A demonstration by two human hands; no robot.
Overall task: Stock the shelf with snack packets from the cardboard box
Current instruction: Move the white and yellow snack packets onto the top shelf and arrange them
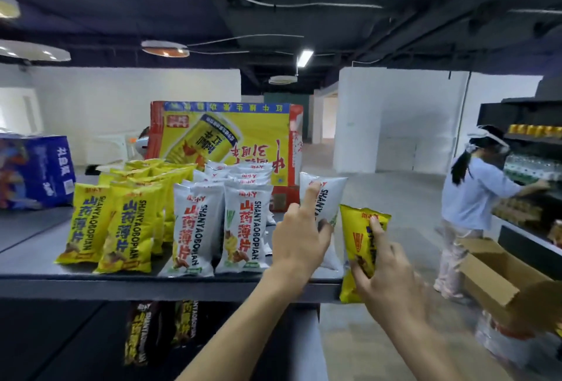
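Observation:
On the grey shelf (pixel 121 287) stand rows of yellow snack packets (pixel 91 222) on the left and white snack packets (pixel 243 228) in the middle. My left hand (pixel 299 240) holds another white packet (pixel 330 195) upright at the shelf's right end, index finger laid up its front and thumb on its side. Just beyond the shelf's right end, my right hand (pixel 389 274) grips a yellow packet (pixel 357 237) by its lower half. The open cardboard box (pixel 498 271) is at the lower right.
A red and yellow drink carton (pixel 228 143) stands behind the packets, a blue carton (pixel 36 167) at far left. Dark packets (pixel 143 335) fill the shelf below. At the right a person (pixel 468 198) reaches into a dark shelving unit (pixel 532 137).

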